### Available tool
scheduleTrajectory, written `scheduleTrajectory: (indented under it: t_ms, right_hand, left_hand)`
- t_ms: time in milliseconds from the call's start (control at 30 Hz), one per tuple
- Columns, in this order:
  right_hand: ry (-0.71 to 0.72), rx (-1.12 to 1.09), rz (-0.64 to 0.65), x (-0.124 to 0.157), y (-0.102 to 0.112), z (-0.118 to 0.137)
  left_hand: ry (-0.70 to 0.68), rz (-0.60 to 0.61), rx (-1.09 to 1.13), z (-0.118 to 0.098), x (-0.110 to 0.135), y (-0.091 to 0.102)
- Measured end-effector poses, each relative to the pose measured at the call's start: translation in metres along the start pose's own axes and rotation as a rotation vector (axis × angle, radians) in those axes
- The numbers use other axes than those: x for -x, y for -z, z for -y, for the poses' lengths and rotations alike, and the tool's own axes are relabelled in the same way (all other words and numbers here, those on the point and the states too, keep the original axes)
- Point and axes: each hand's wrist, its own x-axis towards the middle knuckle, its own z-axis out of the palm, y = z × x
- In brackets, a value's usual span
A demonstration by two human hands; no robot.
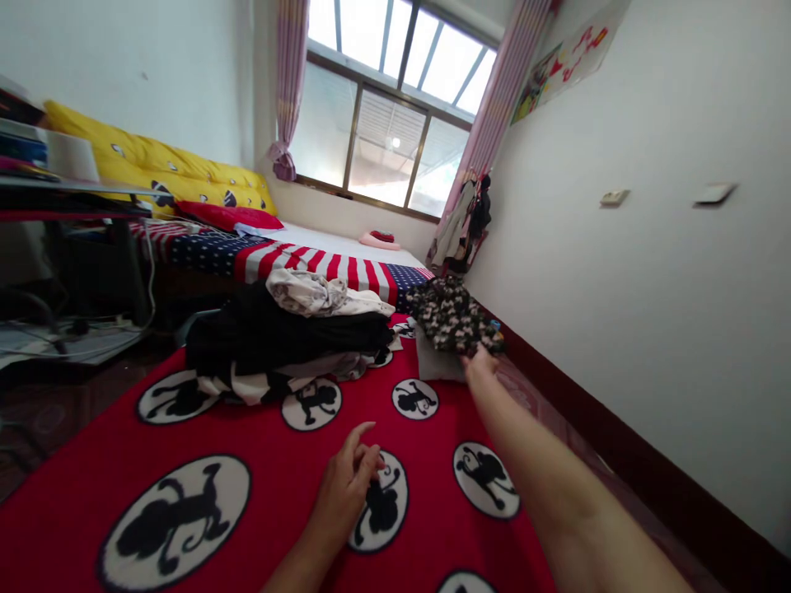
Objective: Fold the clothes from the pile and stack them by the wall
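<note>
My right hand reaches far forward along the bed's right side, its fingers closed on the near edge of a black garment with a pale floral pattern. That garment lies spread over a folded grey cloth. Nearer to me, my left hand hovers low over the red blanket, loosely curved with fingers apart and nothing in it. A heap of black clothes rests left of the patterned garment, topped by a crumpled white printed garment.
Behind the heap is a second bed with a stars-and-stripes cover, a red pillow and a yellow cushion. A cluttered desk stands at left. Clothes hang beside the window. A white wall borders the right.
</note>
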Motion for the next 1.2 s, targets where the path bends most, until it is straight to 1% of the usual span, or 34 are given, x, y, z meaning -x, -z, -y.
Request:
scheduleTrajectory:
  t_ms: [67,133,200,267,367,500,667,733,767,833,900,933,967,1033,1100,1133,1167,1200]
  right_hand:
    - [-0.086,-0.066,-0.024,0.045,-0.005,-0.042]
    - [-0.141,-0.130,-0.021,0.082,-0.008,-0.071]
    - [-0.171,-0.177,0.020,0.107,-0.008,-0.085]
    - [-0.182,-0.197,0.092,0.122,-0.007,-0.089]
    - [-0.170,-0.183,0.219,0.134,-0.008,-0.088]
    - [-0.099,-0.120,0.355,0.140,-0.010,-0.086]
    - [-0.035,-0.056,0.391,0.142,-0.008,-0.087]
    - [-0.022,-0.044,0.395,0.142,-0.007,-0.088]
    - [-0.017,-0.041,0.396,0.142,-0.007,-0.089]
    - [-0.013,-0.036,0.398,0.142,-0.006,-0.091]
    - [-0.012,-0.035,0.405,0.141,-0.006,-0.094]
    - [-0.010,-0.035,0.408,0.140,-0.006,-0.095]
    - [-0.009,-0.035,0.413,0.140,-0.007,-0.095]
    - [-0.007,-0.031,0.420,0.140,-0.007,-0.095]
    - [-0.008,-0.024,0.423,0.141,-0.007,-0.095]
    - [-0.009,-0.020,0.424,0.141,-0.007,-0.094]
    - [-0.008,-0.014,0.425,0.141,-0.007,-0.094]
    - [-0.007,-0.009,0.424,0.141,-0.007,-0.094]
  left_hand:
    - [-0.004,0.007,-0.022,0.001,0.000,-0.001]
    - [-0.015,0.013,-0.039,0.003,0.000,-0.001]
    - [-0.035,0.021,-0.053,0.006,-0.001,0.000]
    - [-0.058,0.027,-0.066,0.009,-0.001,0.000]
    - [-0.076,0.043,-0.099,0.010,-0.001,0.002]
    - [-0.096,0.072,-0.164,0.007,0.000,0.004]
    - [-0.122,0.074,-0.237,0.002,0.007,0.001]
    - [-0.161,0.081,-0.294,0.000,0.012,0.000]
    - [-0.191,0.105,-0.334,-0.001,0.013,0.000]
    - [-0.262,0.211,-0.454,-0.004,0.012,0.005]
    - [-0.349,0.337,-0.646,-0.013,0.003,0.019]
    - [-0.400,0.369,-0.766,-0.020,-0.006,0.029]
    - [-0.457,0.369,-0.891,-0.030,-0.017,0.041]
    - [-0.564,0.247,-1.125,-0.056,-0.047,0.071]
    - [-0.633,0.042,-1.265,-0.085,-0.081,0.104]
    - [-0.652,-0.069,-1.313,-0.098,-0.098,0.120]
    - [-0.638,-0.138,-1.324,-0.108,-0.114,0.136]
    - [-0.615,-0.181,-1.328,-0.116,-0.127,0.150]
